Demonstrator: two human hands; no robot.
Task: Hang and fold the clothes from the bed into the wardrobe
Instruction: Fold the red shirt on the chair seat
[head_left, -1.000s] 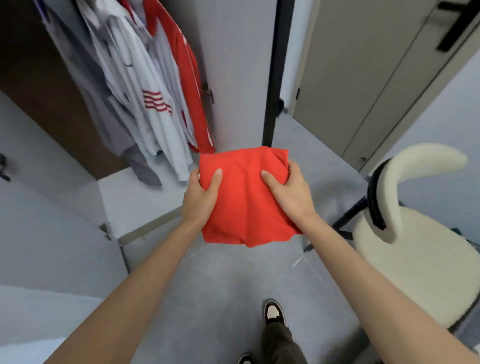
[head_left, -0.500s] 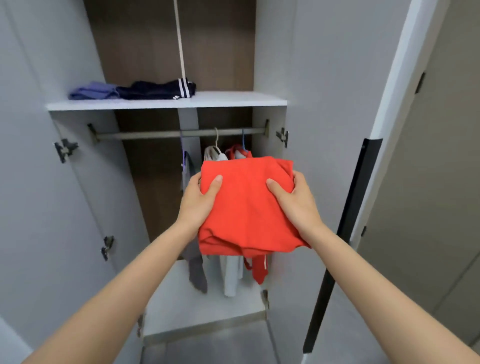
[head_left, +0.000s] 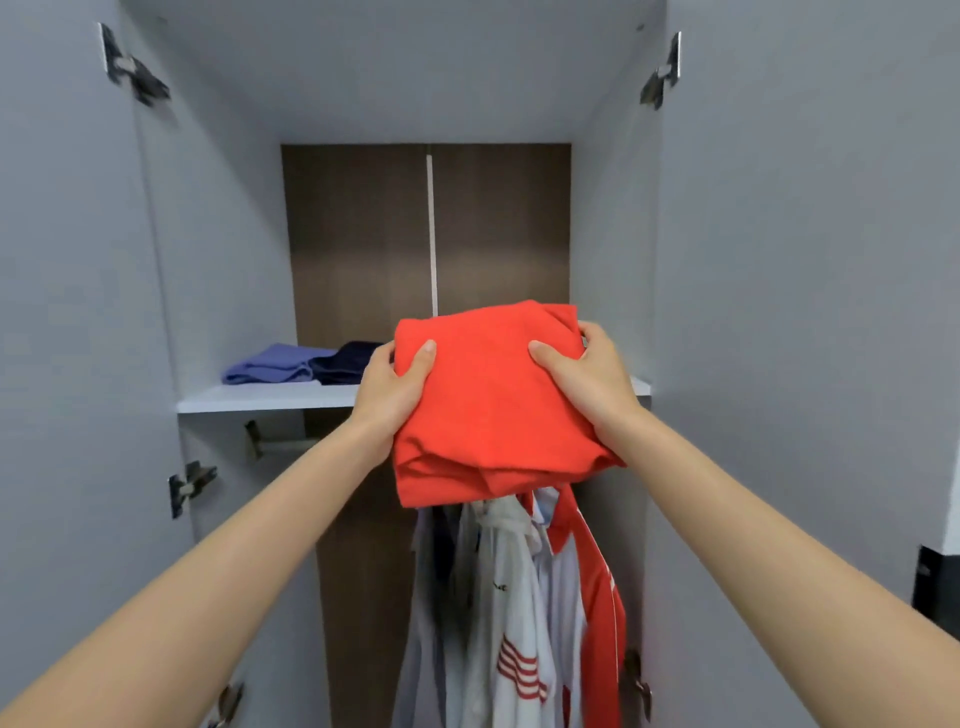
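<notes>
The left hand (head_left: 387, 397) and right hand (head_left: 595, 387) clamp opposite sides of the folded bright-red cloth garment (head_left: 493, 400), thumbs on top, neither nearer. It is held roughly flat in the air, its long axis seemingly running away from the person, far edge pointing into the grey wardrobe (head_left: 218, 234). Just beyond, the white wardrobe shelf (head_left: 260, 399) lies about level with it. A lilac folded garment (head_left: 275, 364) and a navy folded garment (head_left: 345, 362) lie on the shelf's left part.

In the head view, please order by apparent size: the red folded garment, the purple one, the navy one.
Red garment: largest, but nearest the camera.
Purple garment and navy garment: unranked; the navy one is partly hidden behind the left hand.
</notes>
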